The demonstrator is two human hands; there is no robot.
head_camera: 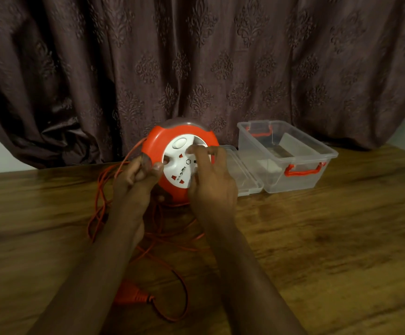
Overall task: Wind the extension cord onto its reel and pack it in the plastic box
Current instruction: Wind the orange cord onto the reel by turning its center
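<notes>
The orange cord reel stands tilted on the wooden bench at centre; the left hand grips its rim at 9 o'clock, thumb on the white socket face, and the right hand lies over that face at 3 o'clock, fingers curled, seemingly on the winding knob, though blur hides the contact. Loose orange cord trails toward 6 o'clock, ending in the plug; the open clear plastic box sits at 3 o'clock of the reel, its lid lying between them.

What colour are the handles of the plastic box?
Red, seen in the head view: handles on the clear plastic box.
</notes>
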